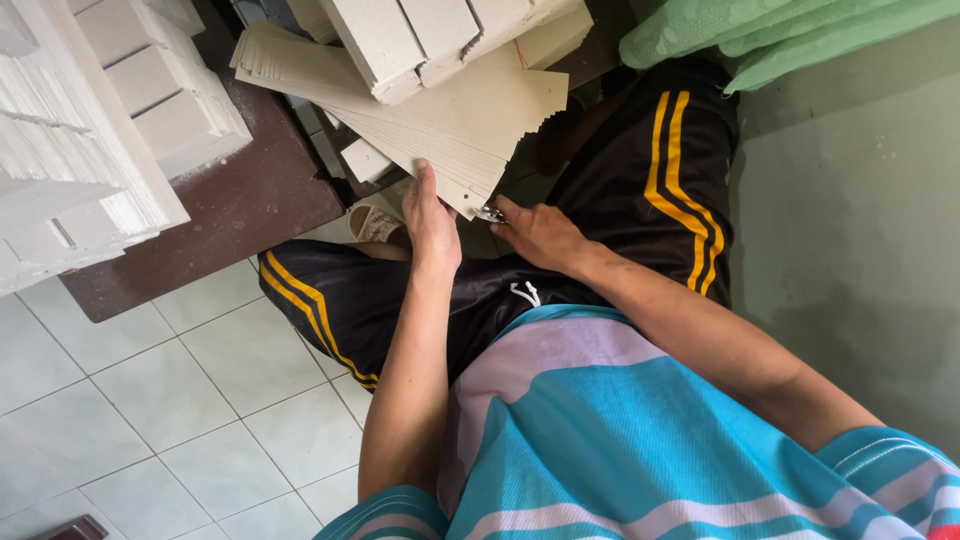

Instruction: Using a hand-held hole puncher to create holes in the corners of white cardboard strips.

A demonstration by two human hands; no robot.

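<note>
Left hand [430, 222] lies flat against the card stack [440, 120], fingers to 12 o'clock, grip open. Right hand [540, 235] pinches a small metal clip [489, 214] at stack's 6 o'clock corner.

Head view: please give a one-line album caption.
Seated person's left hand steadies fanned beige card sheets; right hand holds a small metal tool.

Soft, even daylight, no glare; faint shadows on the green wall [850, 230]; sharp focus, slight wide-angle stretch at edges.

White cardboard boxes [95, 120] were stacked at far left, more [440, 35] at far centre; no labels, signs or screens showed.
</note>
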